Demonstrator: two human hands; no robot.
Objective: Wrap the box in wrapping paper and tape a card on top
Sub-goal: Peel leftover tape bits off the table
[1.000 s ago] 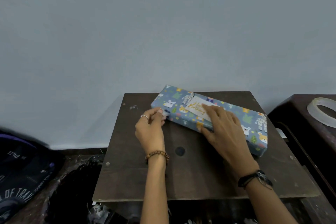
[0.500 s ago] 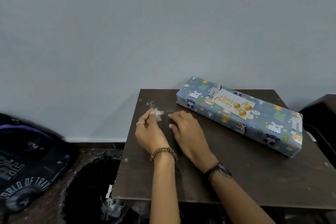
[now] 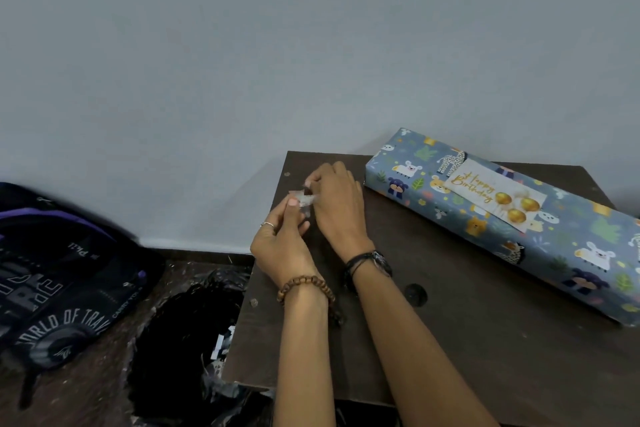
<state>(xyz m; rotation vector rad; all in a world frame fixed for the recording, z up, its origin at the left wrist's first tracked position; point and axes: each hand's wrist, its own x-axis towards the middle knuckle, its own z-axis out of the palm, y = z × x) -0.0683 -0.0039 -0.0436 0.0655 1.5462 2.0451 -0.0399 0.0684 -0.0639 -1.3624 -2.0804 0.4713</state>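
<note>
Dark wooden tabletop (image 3: pixel 485 340), matte and scuffed, with one round hole.

Box (image 3: pixel 512 222): long, rectangular, wrapped in smooth blue-grey paper printed with cartoon animals; lies flat and slantwise on the tabletop at 2 o'clock from the hands, well apart from them.

Card (image 3: pixel 495 194): pale rectangle on top of the box, gold "Happy Birthday" script and gold balloons.

Tape scrap (image 3: pixel 304 199): small, clear, crinkled, at the tabletop's 11 o'clock corner.

Left hand (image 3: pixel 282 246): ringed, beaded wooden bracelet; fingers pinch the scrap.

Right hand (image 3: pixel 341 208): dark wristbands; curled fingers grip the same scrap.

Black-and-purple backpack (image 3: pixel 65 274) on the floor at 9 o'clock.
</note>
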